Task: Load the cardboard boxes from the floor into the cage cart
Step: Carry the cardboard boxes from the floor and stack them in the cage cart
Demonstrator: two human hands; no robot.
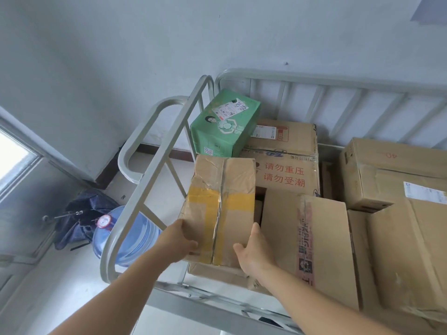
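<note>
1. Box [219, 209] position: I hold it over the left front corner of the cart [154, 165], just inside the left rail, above a lower box [217, 273].
2. Left hand [180, 240]: my fingers curl round the near left edge, thumb on top, clamping the cardboard.
3. Right hand [251, 250]: my palm presses the near right side, fingers wrapped along the edge. I judge the two-sided hold keeps the load level while I seat it.
4. Placement reason: this corner appears to be the remaining gap; the green box [225, 124] and the printed box [283, 175] fill the space behind, the tall box [307, 243] the space beside.
5. Box material: brown corrugated board, creased and dented, with clear tape along the centre seam and a yellow tape band across. I judge the skin soft, so edges give under grip.
6. Cart: grey painted steel tube, rounded corners, barred sides.
7. Outside the rail: blue water bottle [125, 235] and folded dark umbrella [79, 218] on the floor.
</note>
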